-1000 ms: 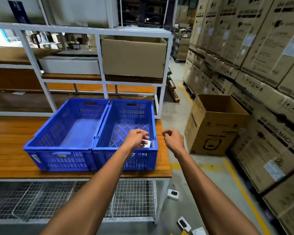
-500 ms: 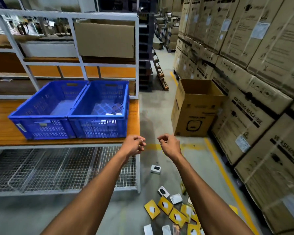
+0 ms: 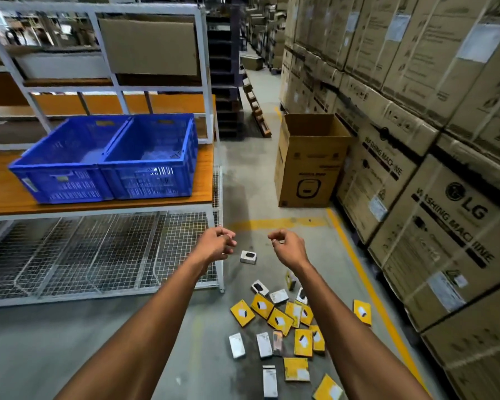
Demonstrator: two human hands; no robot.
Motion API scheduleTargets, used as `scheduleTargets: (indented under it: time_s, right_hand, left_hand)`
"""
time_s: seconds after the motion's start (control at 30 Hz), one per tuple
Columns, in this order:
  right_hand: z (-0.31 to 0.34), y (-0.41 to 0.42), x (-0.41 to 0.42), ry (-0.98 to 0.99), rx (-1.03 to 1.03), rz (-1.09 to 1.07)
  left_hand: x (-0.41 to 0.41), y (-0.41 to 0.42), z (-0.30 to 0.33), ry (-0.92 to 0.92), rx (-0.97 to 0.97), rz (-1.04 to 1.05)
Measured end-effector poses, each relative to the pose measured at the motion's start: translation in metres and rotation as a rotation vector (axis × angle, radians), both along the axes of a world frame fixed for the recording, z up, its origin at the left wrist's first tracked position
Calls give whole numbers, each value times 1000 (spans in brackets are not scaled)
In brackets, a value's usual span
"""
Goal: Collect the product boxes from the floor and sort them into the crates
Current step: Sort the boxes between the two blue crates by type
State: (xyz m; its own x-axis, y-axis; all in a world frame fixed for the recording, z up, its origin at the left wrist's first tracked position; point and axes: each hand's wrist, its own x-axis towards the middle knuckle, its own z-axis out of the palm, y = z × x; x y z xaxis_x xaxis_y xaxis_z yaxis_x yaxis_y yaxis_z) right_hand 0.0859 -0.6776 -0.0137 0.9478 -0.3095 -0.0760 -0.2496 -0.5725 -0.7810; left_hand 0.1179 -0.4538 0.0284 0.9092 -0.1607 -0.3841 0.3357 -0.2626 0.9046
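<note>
Two blue crates stand side by side on the wooden shelf, the left crate [image 3: 61,166] and the right crate [image 3: 153,166]. Several small product boxes lie scattered on the concrete floor at lower right: yellow boxes [image 3: 279,320], white boxes [image 3: 264,345], and one white box [image 3: 248,256] apart, nearer the shelf leg. My left hand [image 3: 215,245] and my right hand [image 3: 286,246] hover above the floor between shelf and boxes, fingers loosely curled, holding nothing.
A white metal shelf unit [image 3: 214,197] with wire-mesh lower racks stands at left. An open cardboard carton [image 3: 309,168] sits on the floor ahead. Stacked washing-machine cartons [image 3: 430,168] wall the right side behind a yellow floor line [image 3: 367,278].
My left hand let go of a white box over the right crate and both hands drew back and down. The view swung from the crates toward the boxes on the floor.
</note>
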Motion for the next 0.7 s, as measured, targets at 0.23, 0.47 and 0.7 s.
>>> scheduleTargets:
  time_s: [0.23, 0.47, 0.7]
  right_hand:
    - [-5, 0, -95, -27, 21, -19]
    - [-34, -41, -205, 105, -28, -6]
    - [-76, -103, -254, 259, -91, 23]
  left_hand:
    - [-78, -24, -17, -13, -29, 14]
    - [-167, -52, -72, 85, 22, 5]
    - [-226, -101, -112, 100, 160, -52]
